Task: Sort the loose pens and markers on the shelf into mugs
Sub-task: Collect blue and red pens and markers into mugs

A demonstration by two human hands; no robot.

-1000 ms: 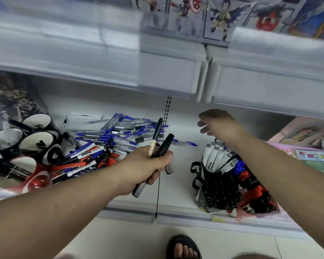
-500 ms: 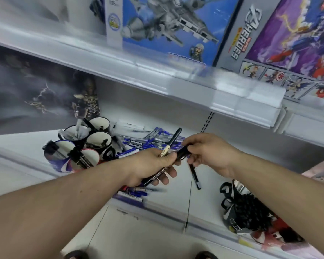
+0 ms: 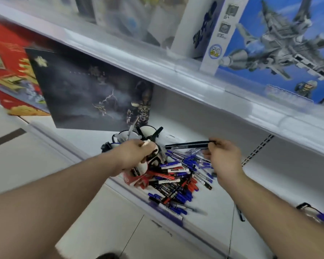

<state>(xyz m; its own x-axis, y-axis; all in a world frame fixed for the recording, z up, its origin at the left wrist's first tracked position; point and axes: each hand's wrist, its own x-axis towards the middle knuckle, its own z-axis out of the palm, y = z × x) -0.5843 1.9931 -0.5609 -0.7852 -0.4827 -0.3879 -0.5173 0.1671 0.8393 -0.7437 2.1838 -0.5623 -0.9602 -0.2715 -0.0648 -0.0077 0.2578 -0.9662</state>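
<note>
My right hand (image 3: 225, 157) pinches a black marker (image 3: 187, 145) lying level, its free end pointing left at the mugs (image 3: 148, 130); left hand (image 3: 134, 156), nearer them, grips another pen (image 3: 153, 137).

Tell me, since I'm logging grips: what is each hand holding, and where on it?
The right hand pinches a black pen at its right end. The left hand grips a black marker around its lower part.
</note>
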